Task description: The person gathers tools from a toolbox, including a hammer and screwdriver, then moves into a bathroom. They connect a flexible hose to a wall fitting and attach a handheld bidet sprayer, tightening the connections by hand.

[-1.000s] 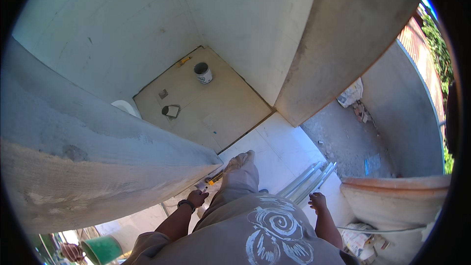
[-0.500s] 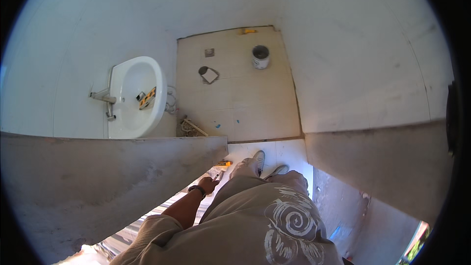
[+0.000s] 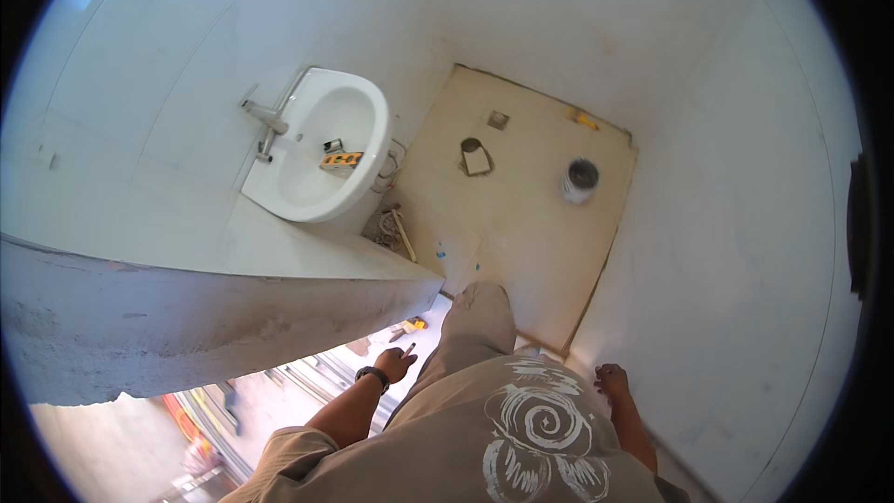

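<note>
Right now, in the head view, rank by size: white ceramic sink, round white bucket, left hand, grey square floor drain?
White ceramic sink
Round white bucket and left hand: too alike to rank
Grey square floor drain

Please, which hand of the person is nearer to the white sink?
Left. The left hand is below the sink in the picture, slightly right; the right hand is farther off, to the lower right.

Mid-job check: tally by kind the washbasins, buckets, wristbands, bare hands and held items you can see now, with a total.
Washbasin: 1
Bucket: 1
Dark wristband: 1
Bare hands, left hand and right hand: 2
Thin item held in the left hand: 1
Total: 6
</note>
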`<control>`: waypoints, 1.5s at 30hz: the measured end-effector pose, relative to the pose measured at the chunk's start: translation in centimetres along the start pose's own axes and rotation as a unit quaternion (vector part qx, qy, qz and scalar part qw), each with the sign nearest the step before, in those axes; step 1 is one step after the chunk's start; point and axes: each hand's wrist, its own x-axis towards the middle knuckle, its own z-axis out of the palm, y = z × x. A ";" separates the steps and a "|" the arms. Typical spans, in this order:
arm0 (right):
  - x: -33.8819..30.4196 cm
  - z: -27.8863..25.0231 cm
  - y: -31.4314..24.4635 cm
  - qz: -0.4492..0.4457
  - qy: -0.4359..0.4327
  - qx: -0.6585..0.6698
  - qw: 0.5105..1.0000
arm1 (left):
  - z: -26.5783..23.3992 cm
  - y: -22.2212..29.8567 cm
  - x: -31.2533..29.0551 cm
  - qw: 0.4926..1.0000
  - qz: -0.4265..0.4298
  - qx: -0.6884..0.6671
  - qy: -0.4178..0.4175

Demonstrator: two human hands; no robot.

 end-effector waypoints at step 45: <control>41.3 69.2 -46.7 -0.377 -0.430 -0.661 0.486 | -7.2 14.6 6.0 0.394 -0.278 0.102 0.870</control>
